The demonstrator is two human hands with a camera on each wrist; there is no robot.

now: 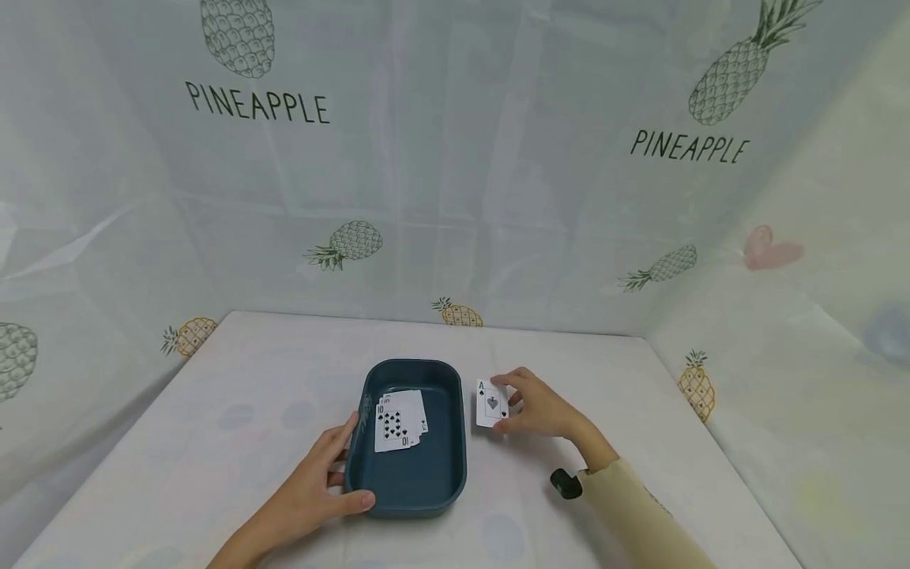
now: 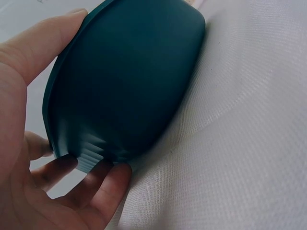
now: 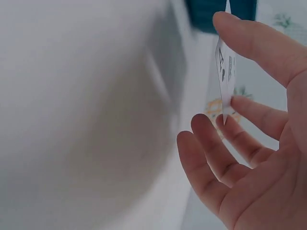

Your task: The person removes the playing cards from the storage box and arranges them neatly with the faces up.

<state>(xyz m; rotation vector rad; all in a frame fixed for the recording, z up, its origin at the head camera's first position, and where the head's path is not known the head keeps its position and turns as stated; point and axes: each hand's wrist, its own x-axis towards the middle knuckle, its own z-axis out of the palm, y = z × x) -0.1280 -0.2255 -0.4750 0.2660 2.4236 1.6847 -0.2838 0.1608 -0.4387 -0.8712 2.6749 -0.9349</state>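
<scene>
A dark teal tray [image 1: 441,474] with raised walls sits on the table, and my left hand [image 1: 313,478] holds it by its left side. In the left wrist view the thumb [image 2: 53,40] lies along the rim while the fingertips [image 2: 117,182] touch the tray's outer wall [image 2: 129,72]. Inside the tray is a small overlapping pile of playing cards [image 1: 398,423], face up, a ten of spades on top. To the tray's right, my right hand [image 1: 536,407] pinches an ace of spades card [image 1: 490,403] by its edges. The right wrist view shows this card [image 3: 228,72] edge-on, above the cloth.
A pale cloth with faint spots covers the table [image 1: 284,371]. Pineapple-printed sheets [image 1: 498,158] hang behind and at both sides. A small black object [image 1: 565,484] sits by the right sleeve cuff [image 1: 604,478].
</scene>
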